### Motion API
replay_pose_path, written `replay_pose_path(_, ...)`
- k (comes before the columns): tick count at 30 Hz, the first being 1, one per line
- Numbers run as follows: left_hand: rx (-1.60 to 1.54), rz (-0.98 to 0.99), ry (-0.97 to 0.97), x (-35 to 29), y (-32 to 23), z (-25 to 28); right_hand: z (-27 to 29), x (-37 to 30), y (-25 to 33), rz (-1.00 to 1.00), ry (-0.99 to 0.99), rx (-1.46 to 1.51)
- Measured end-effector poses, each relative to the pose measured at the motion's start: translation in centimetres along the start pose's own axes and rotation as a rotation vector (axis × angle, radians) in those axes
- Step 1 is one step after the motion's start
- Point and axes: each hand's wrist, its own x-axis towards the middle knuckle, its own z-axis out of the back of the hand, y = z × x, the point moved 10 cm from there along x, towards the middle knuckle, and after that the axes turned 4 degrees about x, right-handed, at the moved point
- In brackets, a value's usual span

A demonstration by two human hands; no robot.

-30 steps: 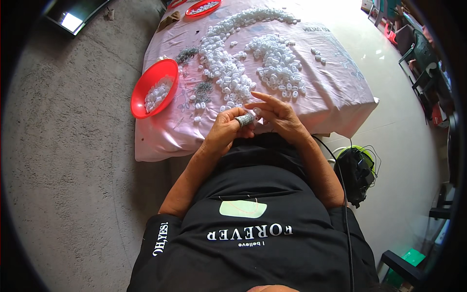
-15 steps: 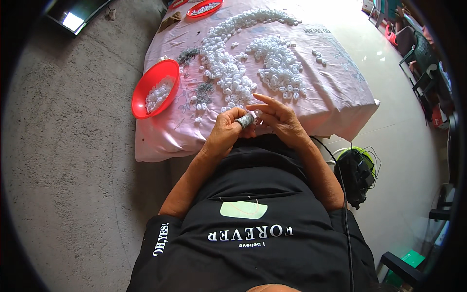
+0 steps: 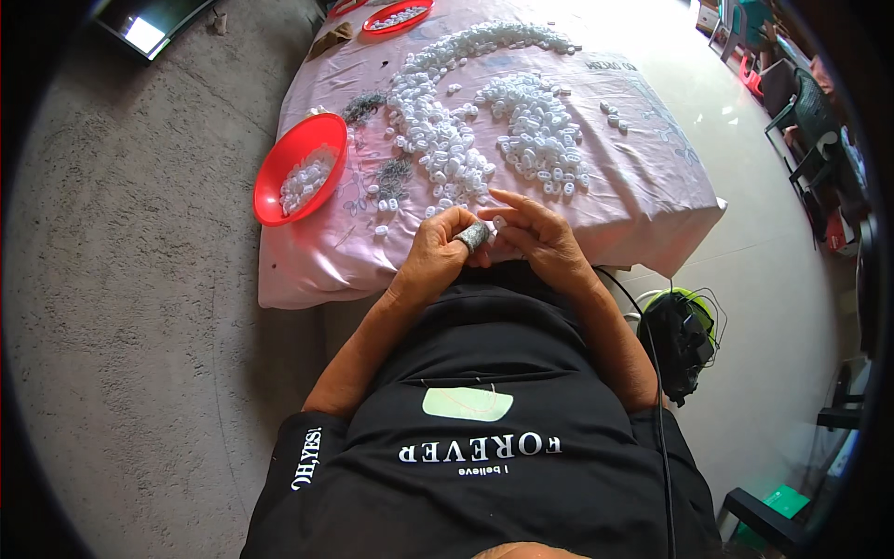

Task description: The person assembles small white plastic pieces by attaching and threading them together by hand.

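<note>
Close in front of my body, my left hand (image 3: 440, 250) is closed, a grey speckled cover (image 3: 472, 237) seemingly wrapped round its thumb. What its fingertips hold is too small and hidden to make out. Just to its right, my right hand (image 3: 548, 240) pinches a small white oval plastic piece (image 3: 500, 223) between thumb and forefinger, its other fingers raised. The two hands nearly touch at the fingertips. Beyond them, a long heap of similar white pieces (image 3: 453, 158) curves across the pink cloth (image 3: 643, 186), with a second heap (image 3: 540, 130) to the right.
A red bowl (image 3: 264, 191) holding white pieces stands at the table's left edge; another red dish (image 3: 424, 16) is at the far left. Two tangles of thin grey wire-like bits (image 3: 393, 177) lie between. A black cable (image 3: 659, 391) runs by my right arm, near a black bag (image 3: 675, 345).
Both hands keep the same grip and place. The white piece in my right hand has shifted slightly away from my left thumb; the view has moved a little.
</note>
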Motion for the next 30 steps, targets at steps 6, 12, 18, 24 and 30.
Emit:
replay_pose_path(6, 0.170, -0.073, -0.018, -0.2, -1.1, -0.1, 0.1, -0.3, -0.1, -0.001, -0.011, -0.043)
replay_pose_path(12, 0.211, -0.106, -0.011, -0.4, -1.5, -0.1, 0.1, -0.5, 0.5, 0.015, -0.046, -0.139)
replay_pose_path(18, 0.180, -0.095, -0.002, -0.4, -1.3, -0.6, 0.3, -0.5, 0.2, 0.034, -0.070, -0.180)
replay_pose_path(24, 0.187, -0.130, 0.002, -0.4, -1.4, -0.5, 0.0, -0.6, -0.1, -0.016, -0.055, -0.148)
replay_pose_path(30, 0.141, -0.060, 0.000, -0.4, -0.9, -0.4, -0.5, -0.8, 0.1, -0.009, -0.026, -0.142)
